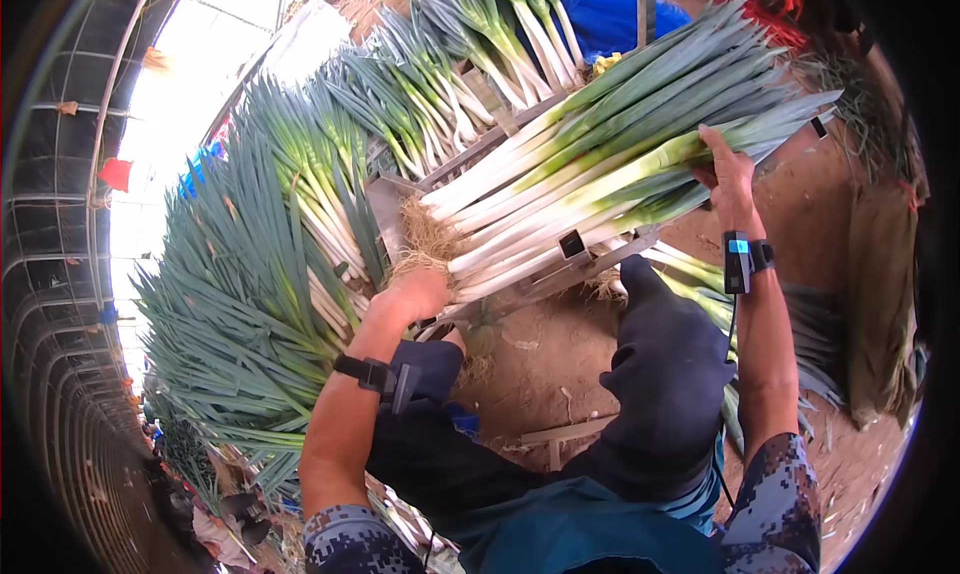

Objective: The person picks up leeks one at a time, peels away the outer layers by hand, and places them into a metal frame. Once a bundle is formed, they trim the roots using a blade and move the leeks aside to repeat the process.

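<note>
A thick stack of leeks [600, 144] lies in a metal rack [390, 214] in front of me, with white stems and hairy roots toward the left and green leaves toward the upper right. My left hand [418, 294] is curled at the root ends of the nearest leeks, its fingertips largely hidden. Around the green leaves of a near leek, my right hand [728, 174] is closed, thumb and forefinger showing. Leek roots [428, 234] stick out just above my left hand.
A big heap of leeks [230, 274] fills the left side, and more leek bundles [420, 84] lie behind the rack. Loose leeks [690, 274] rest by my right knee. A small wooden stool [570, 431] stands on the dirt floor between my legs. Blue plastic [605, 14] lies at the back.
</note>
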Demonstrator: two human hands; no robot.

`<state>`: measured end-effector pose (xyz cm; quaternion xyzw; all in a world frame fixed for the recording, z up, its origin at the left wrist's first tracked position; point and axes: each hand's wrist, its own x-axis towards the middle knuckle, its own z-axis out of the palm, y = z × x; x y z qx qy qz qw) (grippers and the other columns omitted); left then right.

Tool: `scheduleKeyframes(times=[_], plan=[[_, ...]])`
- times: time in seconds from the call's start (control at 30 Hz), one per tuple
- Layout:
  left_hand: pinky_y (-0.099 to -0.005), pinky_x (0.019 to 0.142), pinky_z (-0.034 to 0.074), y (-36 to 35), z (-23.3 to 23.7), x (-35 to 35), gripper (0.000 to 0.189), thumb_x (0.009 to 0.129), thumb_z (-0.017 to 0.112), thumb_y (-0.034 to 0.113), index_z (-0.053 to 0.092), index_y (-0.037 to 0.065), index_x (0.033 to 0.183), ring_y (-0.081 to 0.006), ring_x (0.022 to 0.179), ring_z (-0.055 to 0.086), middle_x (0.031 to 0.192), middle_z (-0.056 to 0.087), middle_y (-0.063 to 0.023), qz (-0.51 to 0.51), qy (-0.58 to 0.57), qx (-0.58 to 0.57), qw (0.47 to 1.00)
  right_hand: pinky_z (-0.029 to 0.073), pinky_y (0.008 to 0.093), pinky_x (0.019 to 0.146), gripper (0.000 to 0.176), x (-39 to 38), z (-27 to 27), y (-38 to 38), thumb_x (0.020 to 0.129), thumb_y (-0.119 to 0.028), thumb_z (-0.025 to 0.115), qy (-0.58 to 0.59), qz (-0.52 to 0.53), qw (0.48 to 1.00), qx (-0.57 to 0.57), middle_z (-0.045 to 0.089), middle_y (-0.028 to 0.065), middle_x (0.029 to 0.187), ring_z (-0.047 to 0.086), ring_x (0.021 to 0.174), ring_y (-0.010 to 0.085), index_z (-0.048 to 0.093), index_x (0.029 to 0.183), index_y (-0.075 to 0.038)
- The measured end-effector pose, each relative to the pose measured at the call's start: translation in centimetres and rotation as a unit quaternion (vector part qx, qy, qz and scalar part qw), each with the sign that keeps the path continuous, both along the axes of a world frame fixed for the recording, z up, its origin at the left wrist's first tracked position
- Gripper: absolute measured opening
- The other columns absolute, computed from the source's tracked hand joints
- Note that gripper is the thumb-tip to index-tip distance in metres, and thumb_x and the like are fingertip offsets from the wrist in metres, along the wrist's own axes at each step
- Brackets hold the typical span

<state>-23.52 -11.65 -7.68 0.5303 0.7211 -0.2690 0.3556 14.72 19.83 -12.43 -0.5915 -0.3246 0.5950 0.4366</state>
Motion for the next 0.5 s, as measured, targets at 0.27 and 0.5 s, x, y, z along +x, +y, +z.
scheduleKeyframes(times=[0.27, 0.5], plan=[[-0.0379, 0.086, 0.051, -0.6, 4.9, -1.3, 0.027, 0.093, 0.054, 0.020, 0.070, 0.002, 0.105, -0.0334, 0.096, 0.066, 0.101, 0.070, -0.0192, -0.028, -0.176, 0.175, 0.968, 0.053, 0.0295, 0.055, 0.040, 1.0, -0.1, -2.1, 0.079, -0.035, 0.082, -0.058, 0.032, 0.998, 0.013, 0.071, 0.0063, 0.090, 0.068, 0.072, 0.0178, 0.069, 0.103, -0.005], [-0.0448, 0.084, 0.053, 0.2, 7.4, 3.7, 0.023, 0.095, 0.051, 0.014, 0.065, 0.002, 0.109, -0.0387, 0.088, 0.065, 0.094, 0.068, -0.0221, 0.066, -0.013, 0.389, 0.919, 0.055, 0.0292, 0.054, 0.036, 0.2, -2.7, -4.2, 0.085, -0.032, 0.077, -0.084, 0.056, 0.994, 0.045, 0.072, 0.0079, 0.089, 0.069, 0.067, 0.0183, 0.069, 0.104, -0.002]])
